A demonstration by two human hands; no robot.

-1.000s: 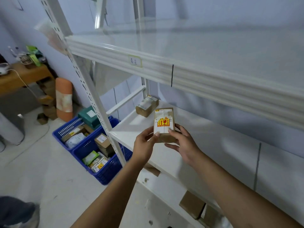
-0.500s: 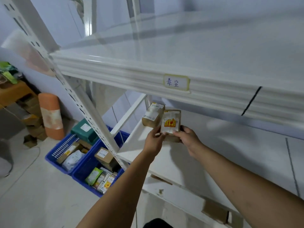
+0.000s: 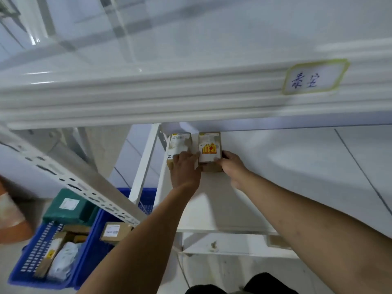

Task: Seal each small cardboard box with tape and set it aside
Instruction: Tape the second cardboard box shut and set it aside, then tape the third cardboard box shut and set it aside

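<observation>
Both arms reach in under the upper shelf (image 3: pixel 148 102), and the stickered box (image 3: pixel 210 148) lies on the lower shelf (image 3: pixel 265 183), far back near the left rear corner. It's a small brown cardboard box, with a white label and an orange-and-yellow sticker facing up.

The right hand (image 3: pixel 232 165) is on the box's right side. Its fingers curl round the edge and the thumb sits on top at the near end, so that grip is closed on the stickered box.

The left hand (image 3: pixel 184 168) comes in from the other side, thumb against the box's left edge, fingers lying across the near end of the second box (image 3: pixel 179 144). The back of the hand hides the fingertips, so I cannot tell whether that grip is closed or loose.

The two boxes lie just beside each other, long sides parallel.

Up front, the upper shelf's edge carries a handwritten label (image 3: pixel 314 78) bordered in yellow-green. Down on the floor to the left, blue crates (image 3: pixel 89 257) hold parcels, with a green parcel (image 3: pixel 67 209) at the far end. The rack's perforated post (image 3: pixel 70 179) slants across in front of them.
</observation>
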